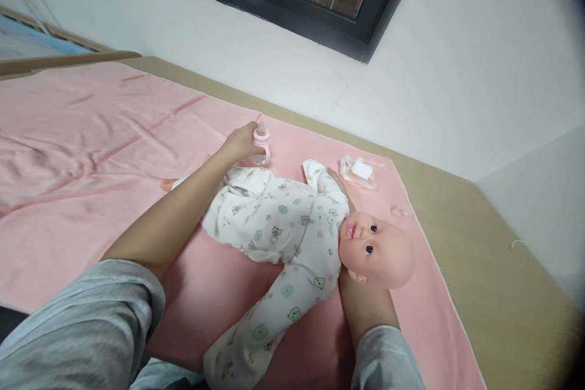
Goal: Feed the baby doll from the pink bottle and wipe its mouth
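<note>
A baby doll [283, 216] in a white outfit with green bear prints lies on its back on a pink mat [123, 134], its bald head to the right. My left hand [239, 144] reaches across the doll's legs, its fingers wrapped round a small baby bottle [261, 138] with a pink collar, a pink handle and a clear teat. The bottle stands upright just beyond the doll. My right forearm passes beneath the doll's neck. Only part of my right hand [337, 180] shows past the doll's far shoulder, and its fingers are mostly hidden.
Beyond the doll's shoulder lies a clear plastic packet [357, 171] with a white label. A small transparent item [399, 212] rests near the mat's right edge. The wooden tabletop [484, 244] meets a white wall [457, 91] under a dark-framed window [292, 6].
</note>
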`<action>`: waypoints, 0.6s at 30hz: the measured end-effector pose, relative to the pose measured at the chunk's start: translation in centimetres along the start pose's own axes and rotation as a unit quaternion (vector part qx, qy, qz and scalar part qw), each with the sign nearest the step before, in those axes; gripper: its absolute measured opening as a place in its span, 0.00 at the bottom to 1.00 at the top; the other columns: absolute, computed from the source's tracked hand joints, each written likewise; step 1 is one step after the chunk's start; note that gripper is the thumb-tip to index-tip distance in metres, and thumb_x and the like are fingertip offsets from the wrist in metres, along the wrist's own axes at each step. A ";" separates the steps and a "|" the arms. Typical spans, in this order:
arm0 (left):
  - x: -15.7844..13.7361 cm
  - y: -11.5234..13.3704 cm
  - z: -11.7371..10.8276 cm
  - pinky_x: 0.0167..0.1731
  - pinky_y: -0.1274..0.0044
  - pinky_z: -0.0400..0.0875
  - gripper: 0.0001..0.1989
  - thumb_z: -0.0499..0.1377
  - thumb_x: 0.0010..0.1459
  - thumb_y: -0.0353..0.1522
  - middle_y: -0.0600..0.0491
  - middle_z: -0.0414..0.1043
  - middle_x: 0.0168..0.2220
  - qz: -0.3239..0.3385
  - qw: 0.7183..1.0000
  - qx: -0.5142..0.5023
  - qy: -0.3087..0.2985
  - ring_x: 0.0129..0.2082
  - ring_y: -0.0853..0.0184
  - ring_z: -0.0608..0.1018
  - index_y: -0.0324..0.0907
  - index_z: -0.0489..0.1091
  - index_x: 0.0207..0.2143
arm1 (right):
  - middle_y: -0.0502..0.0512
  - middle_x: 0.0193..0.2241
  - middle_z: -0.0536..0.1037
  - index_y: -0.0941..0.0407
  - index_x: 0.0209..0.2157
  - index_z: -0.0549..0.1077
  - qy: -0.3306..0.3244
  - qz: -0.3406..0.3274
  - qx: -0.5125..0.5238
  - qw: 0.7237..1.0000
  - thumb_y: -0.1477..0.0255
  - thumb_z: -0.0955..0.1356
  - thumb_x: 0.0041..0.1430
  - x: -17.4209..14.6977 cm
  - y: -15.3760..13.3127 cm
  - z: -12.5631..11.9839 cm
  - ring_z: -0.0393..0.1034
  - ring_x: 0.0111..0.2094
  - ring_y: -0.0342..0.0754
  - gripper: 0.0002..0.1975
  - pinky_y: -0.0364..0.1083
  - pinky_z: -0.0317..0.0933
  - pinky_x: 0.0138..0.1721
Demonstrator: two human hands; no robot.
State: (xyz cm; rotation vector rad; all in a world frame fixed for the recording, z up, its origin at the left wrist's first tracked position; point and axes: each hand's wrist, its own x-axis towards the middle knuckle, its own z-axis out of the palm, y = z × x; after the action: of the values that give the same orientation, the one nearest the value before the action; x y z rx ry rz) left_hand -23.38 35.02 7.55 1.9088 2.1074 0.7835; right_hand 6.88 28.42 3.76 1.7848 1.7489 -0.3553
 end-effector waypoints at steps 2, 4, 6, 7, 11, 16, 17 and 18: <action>0.0 -0.1 0.2 0.37 0.71 0.68 0.29 0.62 0.43 0.37 0.45 0.73 0.44 0.001 1.000 0.006 -0.002 0.44 0.51 0.75 0.40 0.63 0.50 | 0.62 0.41 0.80 0.43 0.39 0.80 0.014 0.044 0.055 0.997 0.58 0.77 0.23 0.1 -0.1 0.0 0.72 0.43 0.82 0.31 0.73 0.66 0.32; 0.0 -0.1 0.3 0.37 0.71 0.68 0.30 0.62 0.44 0.37 0.42 0.73 0.45 -0.003 1.000 0.009 -0.002 0.44 0.50 0.76 0.39 0.61 0.50 | 0.61 0.41 0.80 0.43 0.39 0.80 0.049 0.000 0.059 0.997 0.57 0.76 0.26 0.1 0.0 0.0 0.72 0.45 0.80 0.29 0.71 0.67 0.33; 0.0 -0.2 0.4 0.38 0.71 0.68 0.31 0.62 0.44 0.38 0.42 0.73 0.46 -0.010 1.000 0.012 -0.008 0.45 0.50 0.76 0.38 0.60 0.51 | 0.59 0.41 0.80 0.42 0.38 0.80 0.049 -0.065 0.001 0.997 0.57 0.76 0.25 0.3 0.0 0.0 0.73 0.43 0.79 0.29 0.70 0.68 0.31; 0.0 -0.2 0.4 0.39 0.71 0.68 0.31 0.62 0.44 0.38 0.42 0.73 0.47 -0.014 1.000 0.013 -0.013 0.45 0.50 0.75 0.38 0.60 0.52 | 0.59 0.40 0.81 0.42 0.37 0.80 0.030 -0.069 -0.027 0.997 0.58 0.77 0.24 0.3 0.0 -0.1 0.73 0.41 0.79 0.28 0.70 0.68 0.30; -0.1 -0.2 0.3 0.40 0.71 0.69 0.36 0.61 0.45 0.38 0.41 0.72 0.50 -0.017 0.999 0.013 -0.030 0.48 0.51 0.75 0.39 0.57 0.57 | 0.62 0.40 0.80 0.44 0.38 0.80 -0.058 0.076 0.000 0.995 0.61 0.77 0.23 0.7 0.1 0.3 0.71 0.41 0.84 0.30 0.75 0.65 0.32; -0.4 0.1 0.1 0.42 0.71 0.68 0.41 0.62 0.45 0.39 0.38 0.71 0.52 -0.015 0.998 0.023 -0.049 0.49 0.49 0.75 0.36 0.55 0.61 | 0.60 0.46 0.78 0.41 0.43 0.78 0.108 -0.029 0.136 0.984 0.51 0.72 0.30 2.4 0.5 1.6 0.67 0.52 0.79 0.32 0.72 0.65 0.40; -0.4 0.2 -0.1 0.42 0.70 0.69 0.42 0.62 0.45 0.40 0.38 0.72 0.51 -0.015 0.998 0.023 -0.055 0.49 0.48 0.75 0.36 0.55 0.61 | 0.59 0.47 0.78 0.41 0.43 0.78 0.135 -0.048 0.143 0.979 0.49 0.72 0.29 2.8 0.6 1.8 0.66 0.53 0.79 0.33 0.72 0.65 0.40; -0.4 0.3 -0.4 0.42 0.70 0.69 0.43 0.63 0.45 0.40 0.38 0.72 0.51 -0.014 0.998 0.025 -0.062 0.48 0.48 0.76 0.36 0.54 0.62 | 0.58 0.48 0.77 0.40 0.43 0.78 0.155 -0.059 0.142 0.976 0.48 0.72 0.28 3.1 0.6 1.9 0.66 0.53 0.79 0.34 0.73 0.65 0.39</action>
State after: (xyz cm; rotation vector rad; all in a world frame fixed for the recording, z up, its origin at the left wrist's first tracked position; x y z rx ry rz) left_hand -23.23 34.54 7.95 1.8954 2.0921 0.5965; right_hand 8.23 29.85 0.58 2.0278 2.1153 -0.4107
